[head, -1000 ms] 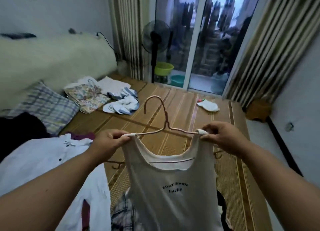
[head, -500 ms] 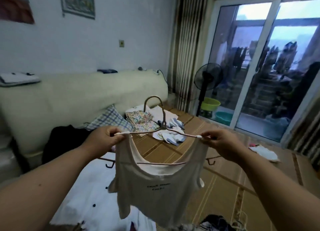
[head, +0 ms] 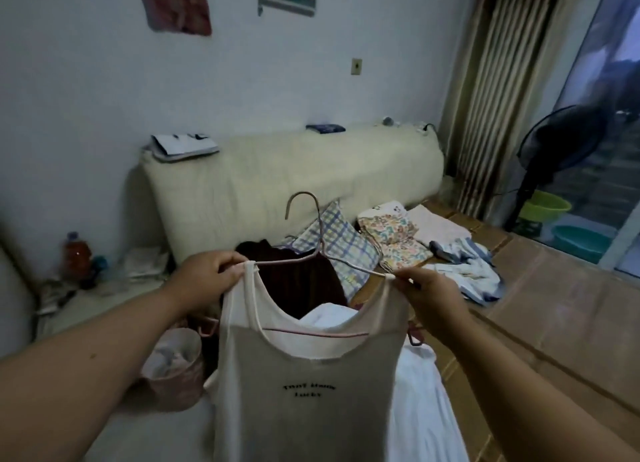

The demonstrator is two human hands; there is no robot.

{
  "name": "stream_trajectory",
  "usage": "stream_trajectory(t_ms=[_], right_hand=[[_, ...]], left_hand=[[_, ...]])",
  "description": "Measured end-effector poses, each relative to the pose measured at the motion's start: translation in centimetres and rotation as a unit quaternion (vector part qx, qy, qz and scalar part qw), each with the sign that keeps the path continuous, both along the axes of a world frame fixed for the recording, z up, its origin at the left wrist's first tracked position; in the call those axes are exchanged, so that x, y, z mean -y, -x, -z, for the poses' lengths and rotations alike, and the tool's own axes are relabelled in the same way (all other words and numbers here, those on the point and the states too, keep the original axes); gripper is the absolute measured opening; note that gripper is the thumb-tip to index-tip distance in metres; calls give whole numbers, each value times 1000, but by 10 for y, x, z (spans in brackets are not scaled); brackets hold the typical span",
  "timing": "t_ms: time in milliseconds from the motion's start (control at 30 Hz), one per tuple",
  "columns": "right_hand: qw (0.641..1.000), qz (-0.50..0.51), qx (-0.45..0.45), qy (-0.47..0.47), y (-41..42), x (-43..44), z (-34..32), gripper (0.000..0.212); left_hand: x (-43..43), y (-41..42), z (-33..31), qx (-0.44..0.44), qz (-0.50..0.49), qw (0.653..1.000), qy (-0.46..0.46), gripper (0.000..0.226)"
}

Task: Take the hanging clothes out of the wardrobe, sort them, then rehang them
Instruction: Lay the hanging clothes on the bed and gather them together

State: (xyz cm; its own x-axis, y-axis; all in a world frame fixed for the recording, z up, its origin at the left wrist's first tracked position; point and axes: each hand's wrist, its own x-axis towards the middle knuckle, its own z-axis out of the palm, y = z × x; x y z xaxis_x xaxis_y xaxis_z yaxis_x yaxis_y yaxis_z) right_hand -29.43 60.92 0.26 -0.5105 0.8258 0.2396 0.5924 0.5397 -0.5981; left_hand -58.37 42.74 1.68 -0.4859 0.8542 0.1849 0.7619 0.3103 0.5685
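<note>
Between my hands I see a thin hanger [head: 322, 253] with a smooth, pinkish coating. It carries a tank top [head: 304, 385] of matt, finely ribbed cloth. Beyond them, the headboard [head: 277, 174] looks fleecy; the mat [head: 554, 305] looks woven.

The lower part of the cream sleeveless knit top [head: 304, 375] is cut off by the bottom edge. Its small black chest lettering [head: 309, 390] is too blurred to read. The top hides most of the white garment [head: 415, 392] behind it. The dark maroon garment [head: 298, 281] is partly covered. Contents of the pink round basket [head: 173, 368] cannot be identified. The black standing fan [head: 561, 143] is blurred.
</note>
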Motion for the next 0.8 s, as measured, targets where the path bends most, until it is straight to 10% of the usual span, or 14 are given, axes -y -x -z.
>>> stream_trajectory(t_ms=[800], right_hand=[[980,-26,119,160,338,-218,107,20]], left_hand=[[-222,322,108,30,-93,988,120,20]])
